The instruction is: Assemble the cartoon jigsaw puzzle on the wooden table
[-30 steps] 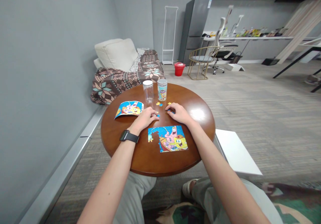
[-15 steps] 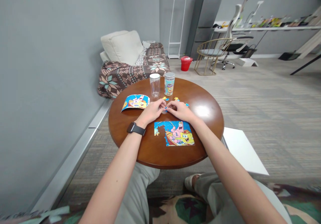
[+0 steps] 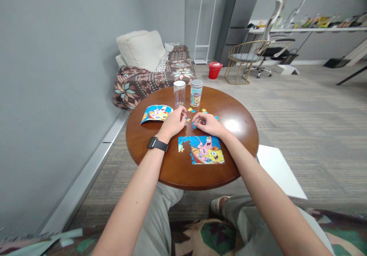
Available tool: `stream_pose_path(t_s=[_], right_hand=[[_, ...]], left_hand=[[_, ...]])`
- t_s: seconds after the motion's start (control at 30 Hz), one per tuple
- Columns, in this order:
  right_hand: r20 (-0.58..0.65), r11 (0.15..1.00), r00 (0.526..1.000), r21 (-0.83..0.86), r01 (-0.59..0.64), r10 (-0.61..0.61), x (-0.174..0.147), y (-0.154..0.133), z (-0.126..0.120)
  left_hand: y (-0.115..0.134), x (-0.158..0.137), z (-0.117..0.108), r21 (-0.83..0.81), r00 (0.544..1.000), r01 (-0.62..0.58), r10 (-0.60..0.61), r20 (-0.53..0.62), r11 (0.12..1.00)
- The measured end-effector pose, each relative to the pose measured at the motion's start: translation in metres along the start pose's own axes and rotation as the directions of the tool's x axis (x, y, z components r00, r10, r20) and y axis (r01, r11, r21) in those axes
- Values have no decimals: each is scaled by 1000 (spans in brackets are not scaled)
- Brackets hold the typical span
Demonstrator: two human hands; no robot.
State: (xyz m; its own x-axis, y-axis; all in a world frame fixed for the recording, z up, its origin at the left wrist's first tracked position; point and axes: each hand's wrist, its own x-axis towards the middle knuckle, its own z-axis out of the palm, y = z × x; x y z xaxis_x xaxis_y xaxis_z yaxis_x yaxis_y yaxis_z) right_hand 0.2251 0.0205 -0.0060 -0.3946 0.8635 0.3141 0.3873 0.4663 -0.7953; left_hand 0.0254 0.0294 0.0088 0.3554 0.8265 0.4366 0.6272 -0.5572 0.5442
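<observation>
My right hand (image 3: 208, 125) holds a small blue puzzle piece (image 3: 194, 125) between thumb and fingertips, just above the far edge of a partly assembled jigsaw puzzle (image 3: 208, 150). That puzzle shows a pink and a yellow cartoon figure in a boat, with a gap in its lower left. My left hand (image 3: 175, 122) is to the left, fingers loosely bent and apart, with nothing visible in them. Close to its fingertips lies a yellow-and-blue loose piece (image 3: 188, 120). More loose pieces (image 3: 190, 110) lie farther back, some near my right hand.
A curved picture sheet (image 3: 156, 113) rests left on the round wooden table (image 3: 143, 149). At the back stand a clear jar (image 3: 179, 94) and a printed jar (image 3: 196, 94). Beyond are a patterned-cloth sofa (image 3: 155, 80), a red bin (image 3: 214, 70) and a gold chair (image 3: 243, 59).
My hands were together around a small blue piece; now they are apart. The left has moved back and left, while the right keeps the blue piece. The view has shifted slightly.
</observation>
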Motion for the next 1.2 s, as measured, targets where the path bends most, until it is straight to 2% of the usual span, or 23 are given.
stream_pose_path(t_s=[0.1,0.2,0.3,0.37,0.47,0.53,0.63,0.77,0.9,0.97,1.2], right_hand=[[-15,997,1000,-77,-23,22,0,7,0],[-40,977,999,-215,9,-17,1,12,-2],[-191,939,981,-343,-24,-45,2,18,-7],[-357,915,934,-377,-140,-4,2,24,-13],[-549,860,832,-381,-340,85,-2,34,-24],[-599,816,790,-386,-430,133,-6,41,-32],[-622,780,766,-395,-486,162,-11,50,-39],[-596,790,792,-418,-449,135,-12,51,-39],[-429,833,898,-458,-312,100,-9,38,-32],[-340,834,933,-476,-279,118,-8,31,-29],[-293,804,948,-531,-268,122,-9,24,-28]], left_hand=[[-1,0,-2,64,1000,22,-20,-24,998],[-1,0,-3,117,999,27,-24,-26,993],[-3,-1,-3,161,999,37,-40,15,986],[-4,-2,-3,172,997,37,-49,63,984],[-7,-2,-2,181,991,11,-35,132,983],[-8,-2,-1,183,988,-8,-21,154,983],[-8,-2,-2,194,988,-12,-18,153,981],[-6,-2,-3,194,989,-16,-13,146,981],[-4,-2,-3,190,990,-9,-19,143,982],[-3,-2,-3,198,990,-9,-19,140,980],[-2,-2,-3,217,993,-19,-6,114,976]])
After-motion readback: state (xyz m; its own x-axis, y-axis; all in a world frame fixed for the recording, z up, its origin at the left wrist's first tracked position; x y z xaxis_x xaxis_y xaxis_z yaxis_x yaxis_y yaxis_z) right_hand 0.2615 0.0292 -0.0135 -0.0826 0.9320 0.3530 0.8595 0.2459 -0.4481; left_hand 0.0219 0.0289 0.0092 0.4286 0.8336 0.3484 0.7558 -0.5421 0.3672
